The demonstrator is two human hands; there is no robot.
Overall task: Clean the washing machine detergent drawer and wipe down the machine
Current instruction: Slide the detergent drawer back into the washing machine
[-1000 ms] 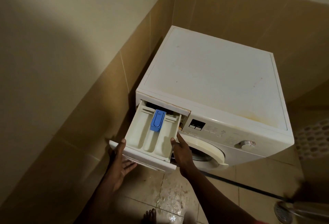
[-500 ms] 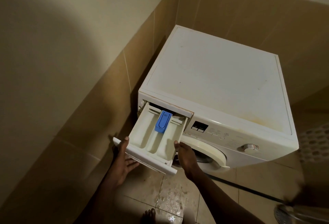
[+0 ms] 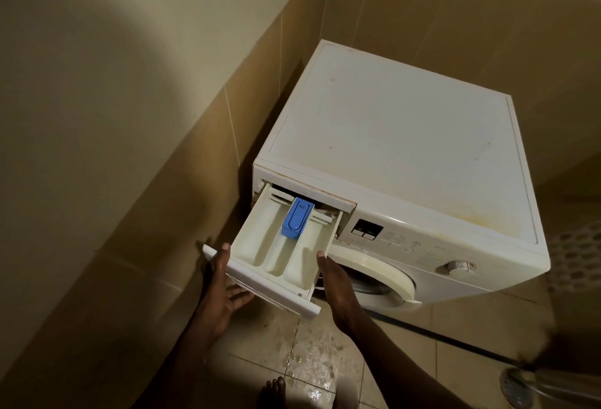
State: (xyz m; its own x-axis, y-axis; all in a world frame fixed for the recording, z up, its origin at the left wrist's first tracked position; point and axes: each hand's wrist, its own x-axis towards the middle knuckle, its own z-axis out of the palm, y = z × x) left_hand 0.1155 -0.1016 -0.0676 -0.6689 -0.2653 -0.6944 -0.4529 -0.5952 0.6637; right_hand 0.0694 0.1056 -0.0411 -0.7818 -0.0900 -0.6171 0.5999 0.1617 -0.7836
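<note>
A white front-loading washing machine (image 3: 390,148) stands in the corner, its top stained yellowish at the front right. Its cream detergent drawer (image 3: 257,246) is pulled far out at the upper left of the front, with a blue siphon cap (image 3: 297,218) in the middle compartment. My left hand (image 3: 224,288) grips the drawer's front panel at its left end, thumb on top and fingers underneath. My right hand (image 3: 335,281) holds the drawer's right side, thumb on the rim. The drawer's back end is still inside the slot.
Tan tiled walls close in on the machine's left and back. The floor tiles (image 3: 312,363) below the drawer are wet. My bare foot (image 3: 273,392) is at the bottom edge. A metal shower head (image 3: 517,389) lies at the bottom right. The round door (image 3: 380,275) is under the drawer.
The drawer has slid slightly farther out of the machine with both hands on it; the view has shifted a little to the left.
</note>
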